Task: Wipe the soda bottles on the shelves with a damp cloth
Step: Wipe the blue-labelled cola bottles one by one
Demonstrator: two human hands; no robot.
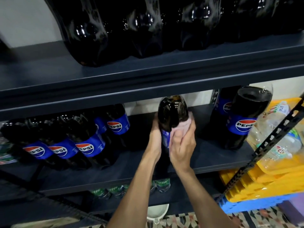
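Fingers (154,129) of left hand (155,137) wrapped round bottle (171,112), centre of frame, at the middle shelf (213,158); its base is hidden behind the arms. Right hand (182,145) fingers curled over pink cloth (181,125), pressing it against the bottle's right side. Other Pepsi bottles (87,145) stand on the same shelf, centre left and right.

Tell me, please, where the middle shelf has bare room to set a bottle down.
Bare shelf shows between the held bottle and the right Pepsi pair, and between it and the left cluster. The left end is crowded.
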